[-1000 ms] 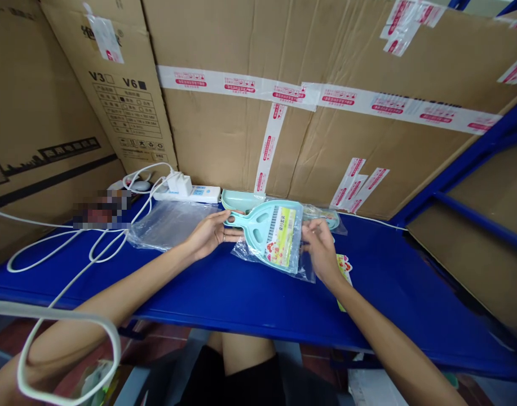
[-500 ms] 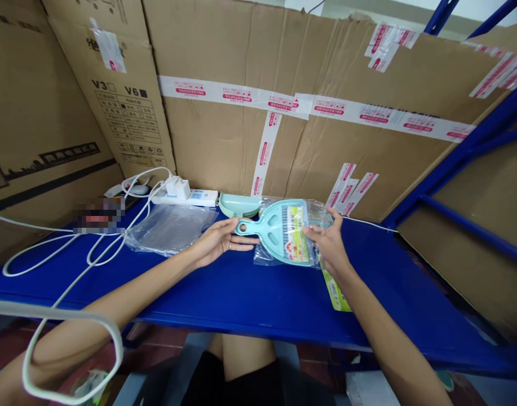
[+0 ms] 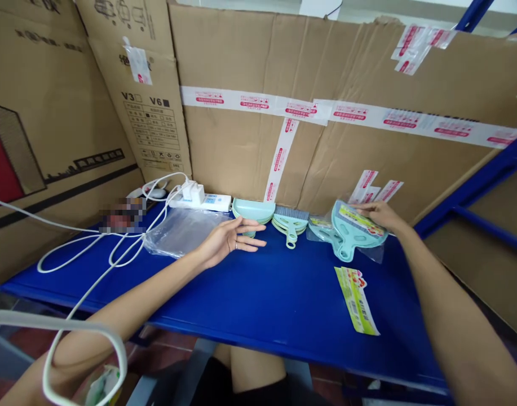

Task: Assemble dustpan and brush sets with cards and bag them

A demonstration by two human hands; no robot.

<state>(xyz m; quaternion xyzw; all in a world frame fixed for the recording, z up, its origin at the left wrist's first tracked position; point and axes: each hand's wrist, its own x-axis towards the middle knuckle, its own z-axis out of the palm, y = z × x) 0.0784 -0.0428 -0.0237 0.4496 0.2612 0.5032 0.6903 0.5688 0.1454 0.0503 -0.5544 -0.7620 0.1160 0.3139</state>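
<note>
My right hand point(image 3: 379, 214) grips the top edge of a bagged light-blue dustpan point(image 3: 347, 235), whose handle points toward me. Beneath it and to its left lies another bagged set point(image 3: 323, 225). My left hand point(image 3: 230, 242) hovers over the blue table with its fingers spread and nothing in them; a ring shows on one finger. Just behind it is a stack of green dustpans point(image 3: 253, 211). A stack of small brushes point(image 3: 291, 223) sits between the two hands. Yellow-green printed cards point(image 3: 357, 301) lie in front of my right hand.
Clear plastic bags point(image 3: 184, 231) lie left of my left hand, before a white power strip point(image 3: 216, 202). White cables point(image 3: 78, 304) loop over the left side. Tall cardboard point(image 3: 237, 146) closes off the back; a blue metal frame point(image 3: 486, 186) slants on the right.
My right hand has carried the bagged dustpan to the right and turned its handle toward me. My left hand has let go of the handle. The brush stack and cards have come into fuller view.
</note>
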